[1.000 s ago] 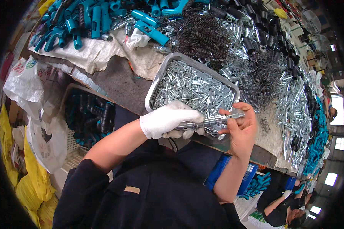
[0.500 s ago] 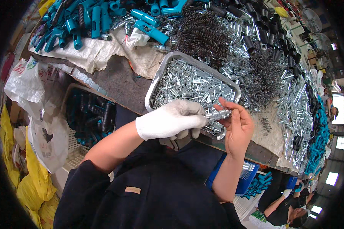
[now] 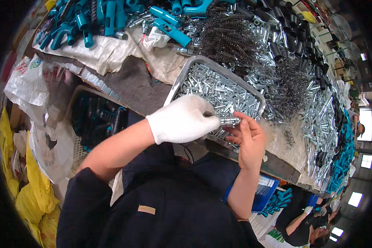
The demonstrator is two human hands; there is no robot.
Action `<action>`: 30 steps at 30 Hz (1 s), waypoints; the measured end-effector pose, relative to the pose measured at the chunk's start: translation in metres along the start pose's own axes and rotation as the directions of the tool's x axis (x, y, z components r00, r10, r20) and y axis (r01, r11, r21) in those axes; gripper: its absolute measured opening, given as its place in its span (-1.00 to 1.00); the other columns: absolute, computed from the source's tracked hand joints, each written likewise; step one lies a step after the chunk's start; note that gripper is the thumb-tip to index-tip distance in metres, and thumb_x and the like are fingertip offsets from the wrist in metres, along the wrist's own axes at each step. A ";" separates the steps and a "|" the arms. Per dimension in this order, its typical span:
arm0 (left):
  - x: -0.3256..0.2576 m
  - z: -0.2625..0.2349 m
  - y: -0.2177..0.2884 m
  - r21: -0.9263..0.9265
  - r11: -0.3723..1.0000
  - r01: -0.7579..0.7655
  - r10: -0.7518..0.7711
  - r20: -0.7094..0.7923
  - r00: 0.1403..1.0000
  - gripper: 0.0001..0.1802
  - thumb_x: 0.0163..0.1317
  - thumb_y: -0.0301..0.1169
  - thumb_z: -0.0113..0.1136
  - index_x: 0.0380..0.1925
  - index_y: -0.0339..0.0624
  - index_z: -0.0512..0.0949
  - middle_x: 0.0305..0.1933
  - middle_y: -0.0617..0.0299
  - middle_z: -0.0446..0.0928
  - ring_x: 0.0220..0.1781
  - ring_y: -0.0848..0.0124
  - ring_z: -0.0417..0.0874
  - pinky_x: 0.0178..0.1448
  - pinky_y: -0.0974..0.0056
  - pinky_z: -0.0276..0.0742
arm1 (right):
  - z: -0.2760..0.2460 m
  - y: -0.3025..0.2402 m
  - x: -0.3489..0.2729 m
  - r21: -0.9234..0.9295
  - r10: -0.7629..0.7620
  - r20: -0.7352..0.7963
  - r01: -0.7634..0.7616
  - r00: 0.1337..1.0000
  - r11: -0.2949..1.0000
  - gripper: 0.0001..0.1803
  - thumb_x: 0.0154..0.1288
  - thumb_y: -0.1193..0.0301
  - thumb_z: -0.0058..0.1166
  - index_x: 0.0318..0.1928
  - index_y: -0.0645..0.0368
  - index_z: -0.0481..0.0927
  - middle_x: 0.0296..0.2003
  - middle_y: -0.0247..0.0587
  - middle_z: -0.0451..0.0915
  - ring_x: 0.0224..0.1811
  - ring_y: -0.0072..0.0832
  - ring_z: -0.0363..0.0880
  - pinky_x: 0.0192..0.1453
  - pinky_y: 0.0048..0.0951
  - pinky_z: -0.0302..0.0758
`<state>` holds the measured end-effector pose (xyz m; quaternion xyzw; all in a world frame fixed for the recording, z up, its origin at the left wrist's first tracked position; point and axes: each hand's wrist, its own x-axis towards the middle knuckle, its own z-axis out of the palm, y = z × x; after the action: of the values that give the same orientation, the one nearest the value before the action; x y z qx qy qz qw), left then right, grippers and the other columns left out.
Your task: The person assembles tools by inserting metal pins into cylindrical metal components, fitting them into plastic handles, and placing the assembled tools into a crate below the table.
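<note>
In my white-gloved left hand [image 3: 184,120] is a short, ridged silver metal sleeve [image 3: 229,121], lying nearly level. The glove is closed round its left end and hides that part. My bare right hand [image 3: 251,142] meets the sleeve's right end with thumb and forefinger pinched, its other fingers curled below. Whether a small piece sits between those fingertips is too small to tell. Both hands are over the near edge of a grey metal tray [image 3: 179,82] full of small silver pins [image 3: 213,84].
Behind the tray lie dark coil springs [image 3: 225,37], thin wire springs [image 3: 291,87] and silver rods [image 3: 318,128]. Teal tool housings [image 3: 115,18] are heaped at the far left. A crate of teal and black parts [image 3: 97,118] stands below the table's left. Another person [image 3: 304,225] works at lower right.
My left hand has moved slightly up and turned, covering more of the sleeve. The right hand has shifted a little left and down. The view has shifted slightly.
</note>
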<state>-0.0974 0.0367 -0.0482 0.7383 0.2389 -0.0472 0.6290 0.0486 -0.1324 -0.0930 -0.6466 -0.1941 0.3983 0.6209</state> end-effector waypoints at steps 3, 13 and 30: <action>0.005 -0.016 0.005 0.358 0.929 -0.090 0.082 0.036 0.996 -0.55 0.19 -0.15 -0.01 -0.43 -0.40 0.60 -0.55 -0.08 0.57 -0.44 0.13 0.66 -0.24 0.10 0.54 | 0.007 0.004 0.000 0.028 0.053 0.015 -0.054 0.998 0.998 -0.70 0.47 0.36 0.00 0.05 0.31 0.59 -0.27 -0.25 0.64 -0.25 -0.39 0.72 -0.31 -0.51 0.66; 0.004 -0.030 0.007 0.534 0.785 -0.314 0.319 0.085 0.944 -0.58 0.14 -0.20 -0.02 -0.65 -0.36 0.55 -0.54 -0.22 0.52 -0.35 -0.18 0.58 -0.16 -0.08 0.50 | 0.012 0.010 0.002 0.099 0.101 0.030 -0.103 0.994 0.990 -0.74 0.44 0.37 0.05 -0.01 0.31 0.56 -0.28 -0.25 0.63 -0.27 -0.40 0.72 -0.35 -0.53 0.62; 0.008 0.005 -0.015 -0.046 0.998 -0.041 0.039 -0.031 0.999 -0.67 0.22 -0.24 0.10 -0.42 -0.33 0.63 -0.62 0.26 0.51 -0.54 0.56 0.48 -0.41 0.38 0.41 | 0.003 0.010 0.008 0.200 -0.085 -0.055 0.094 0.995 0.975 -0.79 0.48 0.35 -0.01 -0.13 0.27 0.50 -0.15 -0.02 0.68 -0.25 -0.47 0.68 -0.20 -0.47 0.67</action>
<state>-0.0949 0.0355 -0.0657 0.7288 0.2345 -0.0181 0.6430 0.0486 -0.1257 -0.1045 -0.5798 -0.1671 0.3724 0.7052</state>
